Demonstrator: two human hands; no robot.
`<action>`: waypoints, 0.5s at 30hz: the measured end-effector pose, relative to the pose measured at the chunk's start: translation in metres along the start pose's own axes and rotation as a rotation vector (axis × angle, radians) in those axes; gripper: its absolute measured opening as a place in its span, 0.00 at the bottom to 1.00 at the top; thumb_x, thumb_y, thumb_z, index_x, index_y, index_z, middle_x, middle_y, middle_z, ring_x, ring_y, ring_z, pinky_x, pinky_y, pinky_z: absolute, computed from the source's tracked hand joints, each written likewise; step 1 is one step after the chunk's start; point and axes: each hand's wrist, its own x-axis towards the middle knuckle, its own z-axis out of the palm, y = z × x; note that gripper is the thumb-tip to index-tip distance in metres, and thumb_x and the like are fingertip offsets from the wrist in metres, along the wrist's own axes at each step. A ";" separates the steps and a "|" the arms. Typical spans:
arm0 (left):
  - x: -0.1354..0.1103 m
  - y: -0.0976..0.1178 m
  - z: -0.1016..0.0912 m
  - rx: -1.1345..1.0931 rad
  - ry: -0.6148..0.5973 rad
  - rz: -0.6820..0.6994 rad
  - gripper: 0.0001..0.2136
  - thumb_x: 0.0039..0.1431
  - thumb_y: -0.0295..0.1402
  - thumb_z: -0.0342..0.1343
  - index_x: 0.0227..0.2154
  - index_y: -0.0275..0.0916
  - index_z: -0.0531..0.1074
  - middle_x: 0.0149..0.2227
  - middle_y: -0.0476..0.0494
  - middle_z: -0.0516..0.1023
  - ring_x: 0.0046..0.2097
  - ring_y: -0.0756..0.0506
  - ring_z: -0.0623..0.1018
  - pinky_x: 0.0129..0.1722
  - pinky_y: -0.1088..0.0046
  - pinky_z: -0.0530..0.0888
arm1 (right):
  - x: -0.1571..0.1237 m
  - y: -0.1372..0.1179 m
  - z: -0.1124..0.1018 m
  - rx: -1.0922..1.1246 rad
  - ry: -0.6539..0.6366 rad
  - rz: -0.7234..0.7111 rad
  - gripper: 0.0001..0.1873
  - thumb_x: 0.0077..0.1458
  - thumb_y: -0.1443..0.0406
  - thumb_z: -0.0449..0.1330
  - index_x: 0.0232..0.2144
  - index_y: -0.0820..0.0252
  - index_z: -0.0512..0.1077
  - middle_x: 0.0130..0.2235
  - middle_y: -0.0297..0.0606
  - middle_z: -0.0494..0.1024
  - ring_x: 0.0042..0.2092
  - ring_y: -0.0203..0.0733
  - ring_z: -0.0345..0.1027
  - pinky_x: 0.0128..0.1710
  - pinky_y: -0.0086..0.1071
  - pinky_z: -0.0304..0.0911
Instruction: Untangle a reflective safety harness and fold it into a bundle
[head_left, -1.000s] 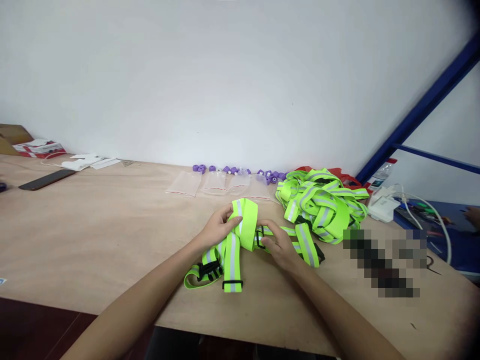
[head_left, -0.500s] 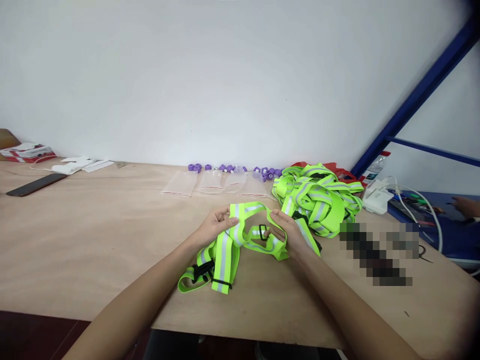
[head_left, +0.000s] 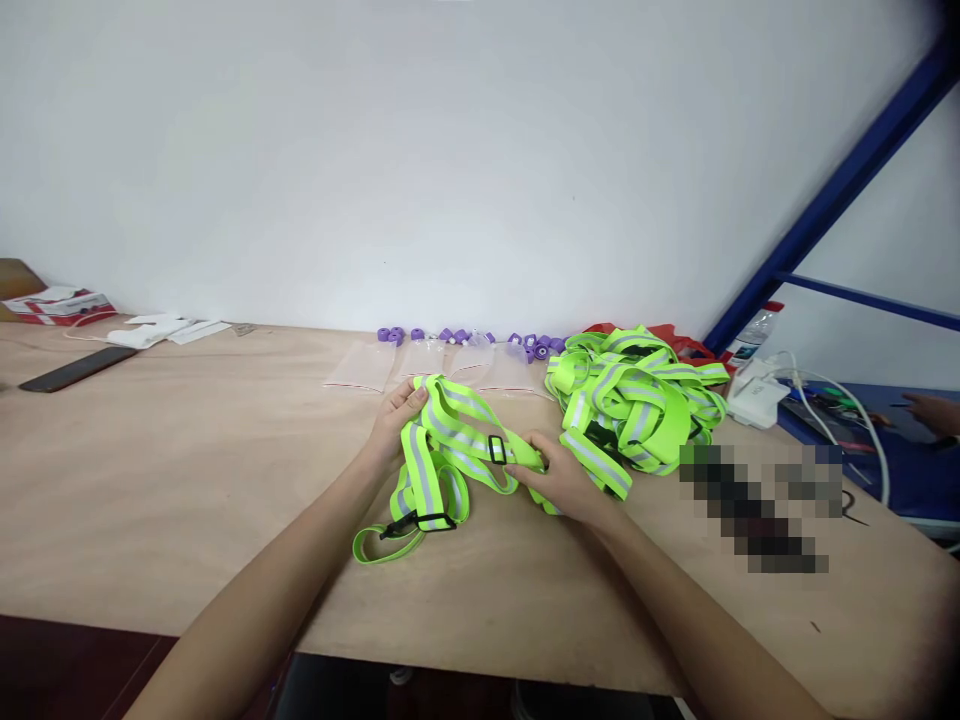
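Note:
A neon-green reflective strap harness (head_left: 442, 452) with grey stripes and black buckles lies across the wooden table (head_left: 187, 470) in front of me. My left hand (head_left: 395, 422) grips its upper left loop, fingers curled round the band. My right hand (head_left: 556, 480) pinches the strap's right end, just right of a black slider buckle (head_left: 496, 449). A loose loop with a black clip (head_left: 409, 523) trails toward me. Straps stretch slackly between both hands.
A tangled pile of similar green harnesses (head_left: 637, 395) sits to the right. Clear zip bags (head_left: 420, 366) and purple caps (head_left: 465, 338) line the wall. A phone (head_left: 75, 368) and papers lie far left. White charger and cables (head_left: 757, 395) sit right; another person's hand (head_left: 934, 412) shows at the right edge.
My left hand moved up and left with its loop, while the right hand dropped slightly, spreading the harness wider and flatter over the table.

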 end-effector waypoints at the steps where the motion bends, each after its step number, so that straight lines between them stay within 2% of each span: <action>1: 0.001 0.002 -0.001 0.006 0.012 0.014 0.20 0.43 0.42 0.73 0.33 0.36 0.72 0.22 0.53 0.73 0.21 0.54 0.71 0.20 0.81 0.67 | 0.001 0.003 -0.001 -0.038 0.033 -0.029 0.12 0.55 0.58 0.63 0.39 0.57 0.73 0.38 0.36 0.76 0.39 0.43 0.70 0.38 0.33 0.67; 5: 0.005 0.006 -0.008 0.016 0.068 0.065 0.20 0.43 0.42 0.72 0.33 0.37 0.71 0.21 0.55 0.71 0.18 0.55 0.69 0.17 0.82 0.65 | 0.004 0.013 -0.003 -0.013 0.073 -0.075 0.14 0.57 0.60 0.60 0.45 0.57 0.73 0.43 0.39 0.78 0.44 0.45 0.72 0.45 0.38 0.69; 6: 0.006 0.006 -0.010 0.021 0.073 0.067 0.20 0.44 0.42 0.72 0.33 0.37 0.70 0.21 0.55 0.71 0.18 0.55 0.68 0.17 0.82 0.65 | 0.005 0.015 -0.003 0.035 0.079 -0.060 0.14 0.57 0.59 0.59 0.44 0.57 0.74 0.42 0.39 0.79 0.44 0.45 0.73 0.44 0.37 0.69; 8: 0.007 0.005 -0.014 0.035 0.071 0.058 0.20 0.43 0.43 0.72 0.33 0.37 0.70 0.20 0.56 0.70 0.17 0.55 0.67 0.16 0.81 0.64 | 0.005 0.015 -0.004 0.180 0.065 0.023 0.15 0.56 0.55 0.60 0.40 0.59 0.74 0.35 0.38 0.78 0.37 0.43 0.73 0.36 0.34 0.70; 10: 0.008 0.002 -0.016 0.056 0.063 0.034 0.21 0.43 0.43 0.72 0.33 0.37 0.70 0.20 0.56 0.70 0.17 0.55 0.67 0.15 0.81 0.64 | 0.004 0.011 -0.007 0.346 -0.077 0.171 0.20 0.54 0.51 0.62 0.40 0.60 0.73 0.28 0.34 0.76 0.26 0.38 0.69 0.23 0.30 0.66; 12: 0.008 -0.002 -0.016 0.071 0.060 0.009 0.22 0.42 0.44 0.72 0.33 0.37 0.71 0.20 0.55 0.72 0.17 0.54 0.68 0.16 0.80 0.65 | 0.001 0.005 -0.010 0.453 -0.316 0.310 0.24 0.52 0.49 0.64 0.43 0.59 0.71 0.24 0.29 0.72 0.18 0.33 0.62 0.15 0.26 0.57; 14: 0.007 -0.004 -0.016 0.080 0.054 -0.005 0.22 0.42 0.43 0.73 0.33 0.36 0.71 0.21 0.54 0.73 0.19 0.54 0.70 0.18 0.79 0.67 | -0.003 -0.002 -0.012 0.467 -0.490 0.358 0.23 0.51 0.50 0.65 0.43 0.60 0.71 0.23 0.27 0.70 0.15 0.29 0.57 0.13 0.24 0.51; 15: 0.007 -0.005 -0.016 0.079 0.049 -0.008 0.22 0.42 0.43 0.73 0.33 0.36 0.72 0.22 0.53 0.74 0.19 0.53 0.71 0.18 0.79 0.68 | -0.005 -0.005 -0.011 0.459 -0.527 0.357 0.22 0.51 0.51 0.66 0.41 0.60 0.72 0.23 0.26 0.70 0.15 0.28 0.56 0.13 0.23 0.50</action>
